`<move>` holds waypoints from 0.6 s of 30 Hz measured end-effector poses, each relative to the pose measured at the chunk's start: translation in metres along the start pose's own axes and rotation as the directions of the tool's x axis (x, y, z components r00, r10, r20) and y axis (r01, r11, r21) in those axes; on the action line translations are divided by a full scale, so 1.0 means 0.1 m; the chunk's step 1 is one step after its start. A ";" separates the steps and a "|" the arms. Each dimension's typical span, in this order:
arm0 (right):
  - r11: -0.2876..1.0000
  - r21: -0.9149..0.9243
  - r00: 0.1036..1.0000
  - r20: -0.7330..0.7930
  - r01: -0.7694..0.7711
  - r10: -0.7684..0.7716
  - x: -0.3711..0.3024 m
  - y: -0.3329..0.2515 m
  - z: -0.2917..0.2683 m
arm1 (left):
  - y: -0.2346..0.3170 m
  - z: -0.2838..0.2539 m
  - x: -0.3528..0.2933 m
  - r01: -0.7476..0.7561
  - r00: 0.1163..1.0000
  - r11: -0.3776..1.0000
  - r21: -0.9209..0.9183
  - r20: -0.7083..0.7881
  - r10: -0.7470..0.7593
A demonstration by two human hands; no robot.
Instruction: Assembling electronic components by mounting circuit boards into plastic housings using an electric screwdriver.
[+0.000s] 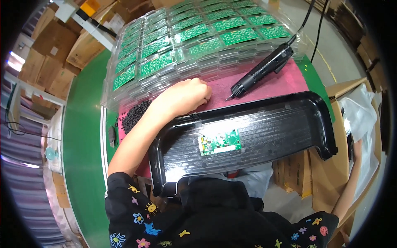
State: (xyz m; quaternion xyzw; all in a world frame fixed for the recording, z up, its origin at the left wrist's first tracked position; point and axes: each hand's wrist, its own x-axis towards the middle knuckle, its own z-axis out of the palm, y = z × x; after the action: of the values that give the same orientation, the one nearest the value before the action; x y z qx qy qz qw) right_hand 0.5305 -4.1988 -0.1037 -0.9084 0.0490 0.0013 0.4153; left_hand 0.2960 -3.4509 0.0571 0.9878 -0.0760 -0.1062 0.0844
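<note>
My left hand [191, 96] is curled closed just beyond the far edge of a black plastic housing [264, 144]. Its fingertips are hidden, so whatever they may hold does not show. A green circuit board [221, 141] lies flat inside the housing, near its middle. My right arm reaches out to the side, into an open cardboard box [324, 177]. There my right hand [357, 145] is by a white plastic bag [359, 109], its fingers out of sight. A black electric screwdriver [264, 68] rests on the pink mat [291, 80], right of my left hand.
Stacked clear plastic trays [202, 62] with rows of green circuit boards stand at the back. A heap of small black screws or similar parts [134, 117] lies left of my left forearm. The screwdriver's cord [308, 18] runs upward. Cardboard boxes [58, 41] stand beyond the green table [82, 136].
</note>
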 end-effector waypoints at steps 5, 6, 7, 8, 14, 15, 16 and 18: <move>1.000 0.021 1.000 -0.001 0.014 -0.014 -0.02 -0.07 0.01 | 0.17 -0.02 0.09 -0.210 0.964 0.963 -0.168 -0.202 0.175; 1.000 0.023 1.000 0.003 0.022 -0.022 -0.01 -0.08 0.01 | 0.20 0.02 0.13 -0.242 0.941 0.954 -0.175 -0.281 0.187; 0.999 0.024 0.999 0.009 0.030 -0.030 -0.02 -0.08 0.02 | 0.22 0.04 0.15 -0.274 0.912 0.945 -0.180 -0.360 0.196; 0.999 0.025 0.999 0.015 0.039 -0.040 -0.03 -0.08 0.04 | 0.20 0.02 0.13 -0.271 0.912 0.945 -0.183 -0.364 0.191; 0.998 0.019 0.996 0.061 0.058 -0.059 0.00 0.02 0.03 | 0.08 -0.34 -0.26 -0.107 0.887 0.951 -0.292 -0.459 -0.041; 0.999 0.018 0.997 0.059 0.047 -0.048 0.02 -0.01 0.05 | 0.03 -0.37 -0.38 -0.082 0.846 0.950 -0.302 -0.525 -0.094; 0.999 0.014 0.998 0.057 0.034 -0.034 0.02 0.00 0.04 | -0.01 -0.38 -0.49 -0.060 0.798 0.947 -0.314 -0.585 -0.144; 1.000 0.010 0.998 0.054 0.011 -0.012 0.00 -0.03 -0.02 | -0.13 -0.37 -0.66 0.004 0.717 0.902 -0.431 -0.628 -0.303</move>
State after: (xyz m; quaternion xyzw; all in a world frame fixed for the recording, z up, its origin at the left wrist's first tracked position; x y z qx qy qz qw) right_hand 0.5307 -4.1984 -0.1000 -0.9063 0.0325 0.0232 0.4207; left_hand 0.2419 -3.4215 0.1031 0.9210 0.0677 0.2433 0.2966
